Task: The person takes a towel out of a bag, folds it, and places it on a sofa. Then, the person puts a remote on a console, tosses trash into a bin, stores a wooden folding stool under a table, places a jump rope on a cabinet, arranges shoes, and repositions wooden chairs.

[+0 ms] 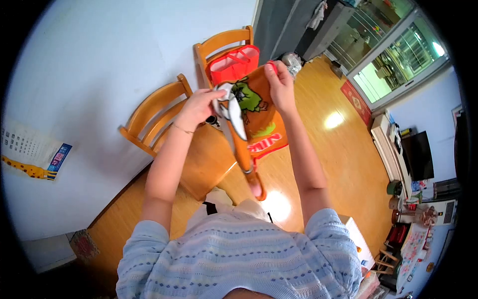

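An orange printed cloth (263, 117) with a green cartoon figure, white lettering and red edging hangs in front of me. My left hand (201, 105) is closed on its left part, where a white and brown printed section bunches up into a fold. Higher up on the right, my right hand (280, 84) pinches the top corner near the red edge. The cloth droops between and below both hands, over the wooden chair nearest me. What lies behind it is partly hidden.
Two wooden chairs stand by the wall, the nearer one with its seat (206, 162) below my hands. A red bag (234, 65) rests on the farther chair (247, 35). To the right are a low cabinet (391, 144), a television (418, 155) and a glass sliding door (398, 60).
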### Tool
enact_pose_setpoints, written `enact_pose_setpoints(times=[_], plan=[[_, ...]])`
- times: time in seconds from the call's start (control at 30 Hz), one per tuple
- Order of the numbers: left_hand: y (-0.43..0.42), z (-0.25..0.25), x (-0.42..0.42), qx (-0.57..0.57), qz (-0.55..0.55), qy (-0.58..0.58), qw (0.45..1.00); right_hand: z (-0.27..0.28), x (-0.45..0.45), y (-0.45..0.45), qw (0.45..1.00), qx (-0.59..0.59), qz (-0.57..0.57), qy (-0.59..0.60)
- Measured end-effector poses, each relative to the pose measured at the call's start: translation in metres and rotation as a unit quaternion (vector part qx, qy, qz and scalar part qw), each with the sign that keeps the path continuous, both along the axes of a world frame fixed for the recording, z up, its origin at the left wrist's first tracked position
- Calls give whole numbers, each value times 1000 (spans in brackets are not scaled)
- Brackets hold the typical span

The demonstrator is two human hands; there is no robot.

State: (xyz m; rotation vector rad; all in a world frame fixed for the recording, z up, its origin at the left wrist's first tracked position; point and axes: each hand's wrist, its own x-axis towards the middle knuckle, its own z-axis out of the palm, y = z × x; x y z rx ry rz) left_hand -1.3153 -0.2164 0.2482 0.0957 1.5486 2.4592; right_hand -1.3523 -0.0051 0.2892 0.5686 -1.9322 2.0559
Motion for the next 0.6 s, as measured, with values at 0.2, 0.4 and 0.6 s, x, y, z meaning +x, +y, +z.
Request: enact_pose_setpoints(times=[0.2, 0.4, 0.6], plan=[[-64, 13, -5, 68, 133, -60, 987, -43, -9, 97, 961, -180, -154, -142], [-107, 35, 26, 152, 183, 14, 971, -43, 0, 133, 962, -207, -145, -107], [-48, -66, 50, 114, 143, -104, 978, 27, 45, 86, 999, -41, -29, 17]])
